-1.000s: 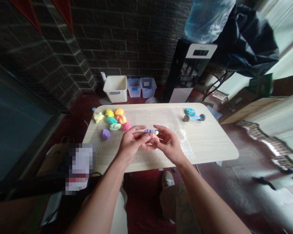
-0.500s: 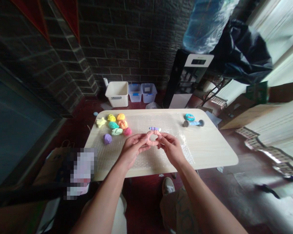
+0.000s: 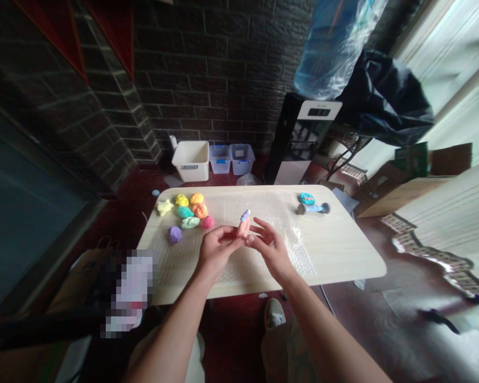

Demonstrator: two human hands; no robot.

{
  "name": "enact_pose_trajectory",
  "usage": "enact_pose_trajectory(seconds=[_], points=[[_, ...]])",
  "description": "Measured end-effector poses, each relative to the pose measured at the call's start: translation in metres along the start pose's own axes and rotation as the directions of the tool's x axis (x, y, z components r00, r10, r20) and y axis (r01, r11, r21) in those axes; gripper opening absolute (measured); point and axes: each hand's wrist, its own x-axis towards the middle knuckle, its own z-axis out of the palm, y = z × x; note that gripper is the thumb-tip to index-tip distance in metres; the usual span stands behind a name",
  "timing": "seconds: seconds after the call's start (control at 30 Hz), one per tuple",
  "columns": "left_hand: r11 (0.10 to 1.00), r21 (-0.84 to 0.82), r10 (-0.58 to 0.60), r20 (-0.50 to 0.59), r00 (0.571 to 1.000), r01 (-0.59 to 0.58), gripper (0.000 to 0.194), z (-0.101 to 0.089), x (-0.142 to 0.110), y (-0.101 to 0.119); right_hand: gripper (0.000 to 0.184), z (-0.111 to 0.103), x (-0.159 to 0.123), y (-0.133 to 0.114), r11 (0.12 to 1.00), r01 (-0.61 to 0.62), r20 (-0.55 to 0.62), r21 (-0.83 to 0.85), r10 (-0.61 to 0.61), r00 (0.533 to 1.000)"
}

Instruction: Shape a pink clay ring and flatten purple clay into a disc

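Table edge point(image 3: 343, 279) nearby | left hand point(image 3: 215, 249) holding, right hand point(image 3: 274, 251) touching: pink clay point(image 3: 243, 226)

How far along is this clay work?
Partway, it seems. The turquoise oval and dumbbell-shaped piece look shaped already. The left hand holds a pink clay piece topped with a purplish strip, the right hand close against it. Coloured clay lumps lie loose; how many are needed isn't clear.

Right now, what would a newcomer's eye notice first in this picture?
Probably the colourful lumps on the left of the table. Then the pink piece with a purplish strip, between the left hand and right hand. Behind the table stands a tall water dispenser.
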Motion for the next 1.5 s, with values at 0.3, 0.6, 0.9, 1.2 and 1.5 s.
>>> enact_pose_trajectory(seconds=[0.3,0.6,0.9,1.2,1.5], points=[[0.992,0.114,0.052,0.061,0.997,-0.058,0.040,0.003,-0.007,0.010,0.036,-0.010,0.004,-0.014,0.980,-0.123,0.179,0.155,0.094,0.979],[0.991,-0.125,0.020,-0.182,0.983,-0.043,0.025,-0.017,0.002,0.017,0.069,-0.034,0.003,-0.031,0.899,-0.208,0.224,0.386,0.127,0.966],[0.999,-0.039,0.000,-0.183,0.983,-0.008,0.028,-0.016,0.003,0.011,0.065,-0.036,0.003,-0.029,0.902,-0.197,0.179,0.384,0.137,0.974],[0.999,0.001,-0.038,-0.209,0.977,0.040,0.034,-0.026,0.003,0.006,0.057,-0.079,-0.002,-0.023,0.885,-0.007,-0.265,-0.466,-0.131,0.955],[0.998,0.019,-0.046,-0.216,0.975,0.052,0.037,-0.027,0.006,0.012,0.070,-0.145,-0.027,-0.045,0.401,-0.122,-0.316,-0.908,-0.466,0.826]])
